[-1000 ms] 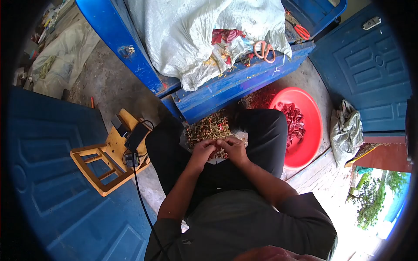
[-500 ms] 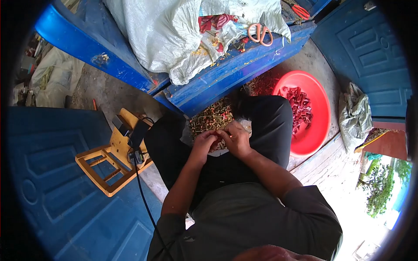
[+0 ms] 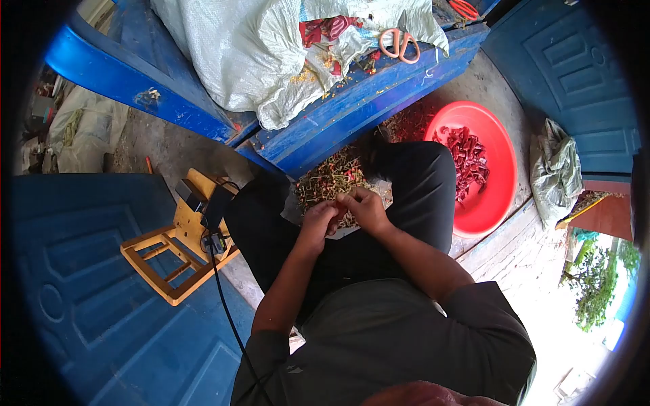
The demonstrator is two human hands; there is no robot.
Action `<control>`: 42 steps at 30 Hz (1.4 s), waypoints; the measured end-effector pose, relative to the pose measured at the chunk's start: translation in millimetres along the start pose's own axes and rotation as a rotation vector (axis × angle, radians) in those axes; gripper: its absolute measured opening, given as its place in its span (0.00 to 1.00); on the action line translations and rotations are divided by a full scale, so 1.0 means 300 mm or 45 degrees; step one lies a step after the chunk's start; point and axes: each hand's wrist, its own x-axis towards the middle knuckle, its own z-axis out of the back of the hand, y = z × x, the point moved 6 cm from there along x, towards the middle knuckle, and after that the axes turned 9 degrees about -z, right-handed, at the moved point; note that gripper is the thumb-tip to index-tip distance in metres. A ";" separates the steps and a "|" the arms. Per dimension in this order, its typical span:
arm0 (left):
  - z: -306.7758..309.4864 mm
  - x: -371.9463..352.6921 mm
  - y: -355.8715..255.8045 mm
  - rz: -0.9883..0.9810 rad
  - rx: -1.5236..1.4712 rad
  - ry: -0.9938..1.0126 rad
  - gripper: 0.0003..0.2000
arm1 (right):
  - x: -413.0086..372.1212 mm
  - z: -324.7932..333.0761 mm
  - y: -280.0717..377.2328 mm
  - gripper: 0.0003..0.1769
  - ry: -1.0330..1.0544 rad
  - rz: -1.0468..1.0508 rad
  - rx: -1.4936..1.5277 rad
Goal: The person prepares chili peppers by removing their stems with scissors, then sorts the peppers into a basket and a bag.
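My left hand and my right hand meet between my knees, fingers pinched together. Something small and reddish seems to be between the fingertips, too small to make out. Just beyond them lies a heap of green and red stems and bits on a pale sheet. A red basin stands on the floor to the right of my right knee, with red chili pieces in it.
A blue bench carries a white woven sack, scissors with pink handles and red-handled ones. At left stands a wooden stool with a black device and cable. A crumpled sack lies right of the basin.
The view has shifted slightly. My right hand has changed its grip near the left fingertips and shows more closed fingers; both hands stay together over the heap.
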 end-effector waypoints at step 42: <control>0.012 0.012 -0.089 -0.176 -0.408 -0.005 0.07 | 0.034 0.106 0.074 0.30 0.162 0.201 -0.377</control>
